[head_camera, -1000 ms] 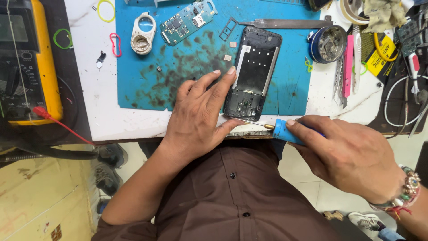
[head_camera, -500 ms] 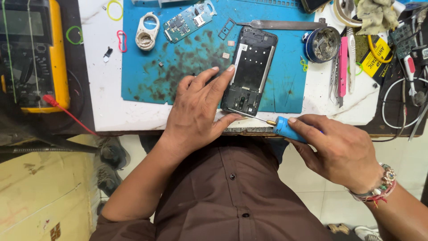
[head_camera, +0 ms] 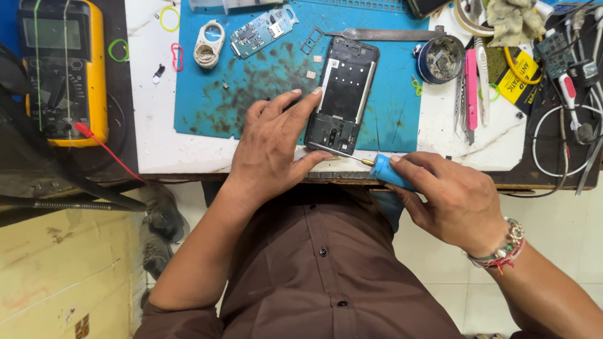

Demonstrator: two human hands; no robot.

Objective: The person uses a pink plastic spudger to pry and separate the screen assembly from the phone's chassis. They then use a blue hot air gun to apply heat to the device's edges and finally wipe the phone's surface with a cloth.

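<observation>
The left hand (head_camera: 270, 150) lies flat on the blue mat (head_camera: 251, 81), and its spread fingers (head_camera: 301, 103) press on the left edge of the opened phone (head_camera: 342, 94), with the thumb at the phone's bottom corner. The phone lies on the mat near the front edge of the counter (head_camera: 157, 150). The right hand (head_camera: 452, 204) has its fingers closed around the blue handle of a screwdriver (head_camera: 377, 166); the thin tip touches the bottom part of the phone. A yellow meter (head_camera: 63, 69) stands far left, a small circuit board (head_camera: 260, 30) is above, and a round tin (head_camera: 440, 58) is near pink tweezers (head_camera: 471, 88).
</observation>
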